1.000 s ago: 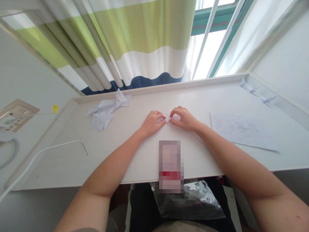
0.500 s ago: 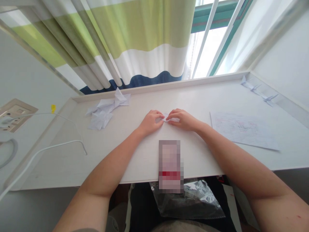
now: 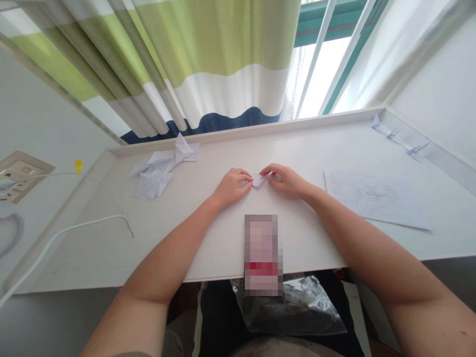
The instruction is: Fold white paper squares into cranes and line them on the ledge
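A small folded piece of white paper (image 3: pixel 258 180) lies between my hands at the middle of the white desk. My left hand (image 3: pixel 234 186) pinches its left edge between thumb and fingers. On the other side, my right hand (image 3: pixel 284 180) has thumb and fingertips closed at the paper's right edge. The fingers hide part of the folds. Nearer to me, a flat phone-shaped item (image 3: pixel 261 253), blurred out in blocks, reaches over the desk's front edge.
Several folded white papers (image 3: pixel 158 168) are heaped at the back left. Small folded paper figures (image 3: pixel 396 133) line the right rim. A written sheet (image 3: pixel 375 198) lies right of my hand. A white cable (image 3: pixel 92 225) crosses the left side. Clear plastic (image 3: pixel 297 307) rests on my lap.
My right hand has shifted slightly right and its fingers have lifted off the middle of the paper, so more of the folded piece shows. The left hand keeps its pinch.
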A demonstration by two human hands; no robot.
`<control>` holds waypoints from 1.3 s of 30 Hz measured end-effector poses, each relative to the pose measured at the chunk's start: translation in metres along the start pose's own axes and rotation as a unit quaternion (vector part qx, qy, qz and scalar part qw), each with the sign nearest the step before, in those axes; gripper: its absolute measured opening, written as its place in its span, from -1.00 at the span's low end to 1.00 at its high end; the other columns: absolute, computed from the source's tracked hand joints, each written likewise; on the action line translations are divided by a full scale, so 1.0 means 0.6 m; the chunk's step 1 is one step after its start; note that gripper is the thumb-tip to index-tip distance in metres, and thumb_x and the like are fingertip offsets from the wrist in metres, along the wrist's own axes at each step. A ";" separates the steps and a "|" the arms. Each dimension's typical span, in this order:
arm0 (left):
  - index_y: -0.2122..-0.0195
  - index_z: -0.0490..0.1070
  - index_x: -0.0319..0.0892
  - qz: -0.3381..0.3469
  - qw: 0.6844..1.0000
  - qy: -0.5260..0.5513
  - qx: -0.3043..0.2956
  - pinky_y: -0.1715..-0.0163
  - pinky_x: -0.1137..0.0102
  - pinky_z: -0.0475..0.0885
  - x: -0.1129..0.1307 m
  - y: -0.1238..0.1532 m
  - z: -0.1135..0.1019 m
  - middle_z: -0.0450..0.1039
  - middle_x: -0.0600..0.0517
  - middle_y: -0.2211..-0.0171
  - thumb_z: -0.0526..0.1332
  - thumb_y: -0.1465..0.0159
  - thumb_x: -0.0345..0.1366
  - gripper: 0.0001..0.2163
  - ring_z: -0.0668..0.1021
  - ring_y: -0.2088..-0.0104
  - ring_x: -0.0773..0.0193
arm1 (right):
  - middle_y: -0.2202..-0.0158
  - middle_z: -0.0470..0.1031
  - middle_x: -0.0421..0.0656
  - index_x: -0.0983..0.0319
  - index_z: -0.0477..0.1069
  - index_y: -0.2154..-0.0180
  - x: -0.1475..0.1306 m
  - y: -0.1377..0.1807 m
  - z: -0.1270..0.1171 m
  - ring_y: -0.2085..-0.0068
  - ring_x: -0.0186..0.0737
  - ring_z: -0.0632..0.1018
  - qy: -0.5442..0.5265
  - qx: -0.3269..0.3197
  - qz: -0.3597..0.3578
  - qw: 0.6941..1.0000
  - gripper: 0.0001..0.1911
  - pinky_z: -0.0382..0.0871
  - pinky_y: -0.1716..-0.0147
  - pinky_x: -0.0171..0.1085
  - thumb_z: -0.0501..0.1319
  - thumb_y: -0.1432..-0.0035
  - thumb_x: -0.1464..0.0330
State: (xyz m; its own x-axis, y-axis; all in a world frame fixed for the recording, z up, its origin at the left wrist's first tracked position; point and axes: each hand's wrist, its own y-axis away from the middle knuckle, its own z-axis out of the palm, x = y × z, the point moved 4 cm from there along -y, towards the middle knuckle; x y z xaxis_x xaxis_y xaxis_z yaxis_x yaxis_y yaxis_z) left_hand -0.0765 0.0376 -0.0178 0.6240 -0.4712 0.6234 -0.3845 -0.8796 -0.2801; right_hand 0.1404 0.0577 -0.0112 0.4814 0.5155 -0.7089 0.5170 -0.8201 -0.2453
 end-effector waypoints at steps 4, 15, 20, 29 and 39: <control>0.20 0.67 -0.09 -0.007 1.000 0.001 0.004 -0.28 0.04 0.48 0.003 0.000 -0.001 0.68 -0.05 0.03 0.38 -0.40 -0.23 -0.90 0.60 -0.11 0.04 | 0.08 0.68 -0.04 0.13 0.65 0.23 0.001 -0.005 -0.001 -0.03 0.05 0.61 0.016 0.012 -0.011 1.000 -0.75 0.46 -0.14 0.05 0.19 -0.24 0.46; -0.06 0.62 -0.12 -0.019 0.997 -0.069 -0.025 -0.28 0.04 0.45 0.014 -0.002 0.001 0.62 -0.09 -0.06 0.48 -0.30 -0.13 -0.65 0.55 -0.16 -0.04 | -0.12 0.60 0.04 0.11 0.64 -0.12 0.009 -0.007 0.017 -0.17 0.24 0.53 0.084 -0.007 0.012 0.996 -0.59 0.39 -0.27 0.23 0.37 -0.27 0.20; -0.14 0.60 -0.14 -0.042 0.996 -0.075 -0.031 -0.36 0.03 0.40 0.008 -0.004 0.001 0.57 -0.13 -0.17 0.49 -0.29 -0.10 -0.56 0.51 -0.23 -0.09 | -0.14 0.57 0.03 0.08 0.69 -0.03 0.007 -0.005 0.018 -0.21 0.26 0.50 0.090 -0.021 0.021 0.996 -0.69 0.29 -0.35 0.28 0.32 -0.32 0.16; -0.02 0.57 -0.03 -0.043 0.998 -0.041 -0.020 -0.30 0.02 0.42 0.009 -0.002 0.002 0.65 -0.02 -0.04 0.49 -0.27 -0.17 -0.69 0.57 -0.17 -0.02 | -0.01 0.70 -0.02 0.11 0.63 -0.04 -0.008 -0.007 0.016 -0.16 0.18 0.57 0.031 0.013 0.084 0.996 -0.66 0.33 -0.30 0.23 0.34 -0.22 0.27; 0.10 0.62 -0.06 0.013 0.997 -0.072 -0.019 -0.30 0.01 0.38 0.018 0.003 -0.002 0.63 -0.05 -0.11 0.48 -0.31 -0.20 -0.82 0.51 -0.22 -0.03 | 0.04 0.68 -0.04 0.11 0.65 0.24 -0.010 -0.012 0.025 -0.15 0.18 0.53 0.071 -0.006 0.069 0.995 -0.87 0.25 -0.28 0.20 0.32 -0.27 0.25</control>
State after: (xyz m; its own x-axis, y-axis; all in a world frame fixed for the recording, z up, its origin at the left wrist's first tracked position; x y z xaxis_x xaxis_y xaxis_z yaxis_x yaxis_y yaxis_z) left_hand -0.0711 0.0312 -0.0107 0.7039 -0.5001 0.5044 -0.4254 -0.8655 -0.2646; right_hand 0.1233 0.0566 -0.0150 0.6430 0.4296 -0.6340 0.4475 -0.8826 -0.1442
